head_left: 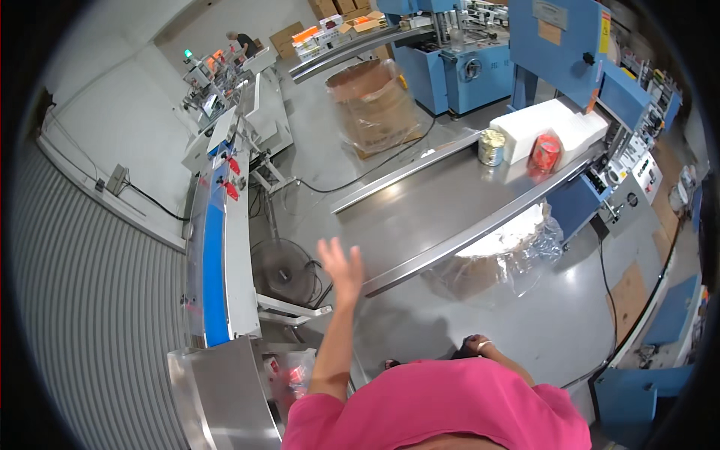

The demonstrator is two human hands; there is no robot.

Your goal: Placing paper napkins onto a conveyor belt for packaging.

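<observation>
My left hand point(342, 271) is raised near the close end of a steel chute table point(420, 217). Its fingers are spread and nothing is in them. Low beside my body hangs my right hand point(478, 343), small in view, next to something dark; its fingers are too hidden to read. At the far end of the steel table stand a gold-coloured can point(491, 147) and a red can point(545, 152). White foam blocks point(534, 127) rest right behind and beside them.
To my left runs a conveyor with a blue belt point(215, 274), ending at a steel bin point(225, 397). Blue machines point(562, 45) stand at the far right. A plastic-lined carton point(375, 105) sits on the floor beyond the table, another plastic-wrapped container point(510, 251) under it. A person point(243, 45) works far off.
</observation>
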